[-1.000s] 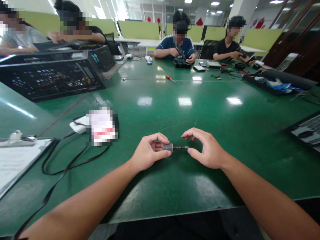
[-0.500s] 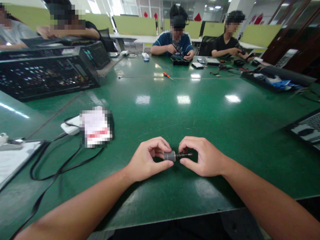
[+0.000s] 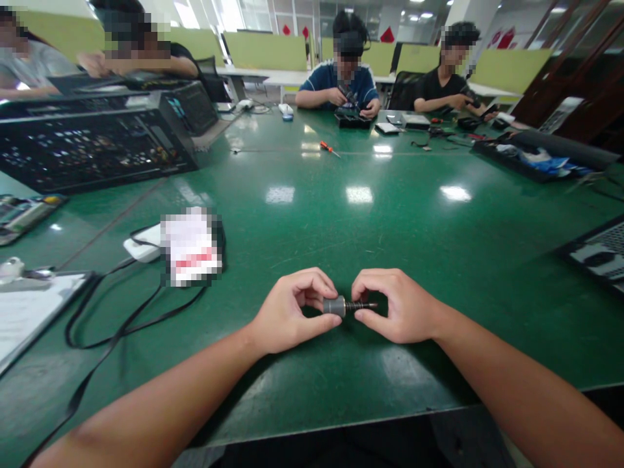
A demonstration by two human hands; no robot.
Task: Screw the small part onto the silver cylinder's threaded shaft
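Note:
Near the front of the green table, my left hand (image 3: 292, 315) grips a short grey cylinder (image 3: 334, 307) between thumb and fingers. From the cylinder's right end sticks a thin dark rod (image 3: 372, 305) with a coil spring (image 3: 353, 305) around it. My right hand (image 3: 397, 305) is curled about the spring, thumb below and forefinger above in a pinch. The rod's tip shows inside the curl of that hand. Whether the right fingertips press firmly on the spring is hard to see.
A black computer case (image 3: 97, 140) lies at the left, above a circuit board (image 3: 29, 218) and clipboard (image 3: 43, 305). A badge (image 3: 192, 250) with a black lanyard lies nearer. An orange screwdriver (image 3: 329, 149) is farther back. Co-workers sit across; a black tray (image 3: 541, 156) lies right.
The view has shifted slightly, bringing a circuit board into sight at the left edge. Both hands keep almost the same pose on the cylinder and spring.

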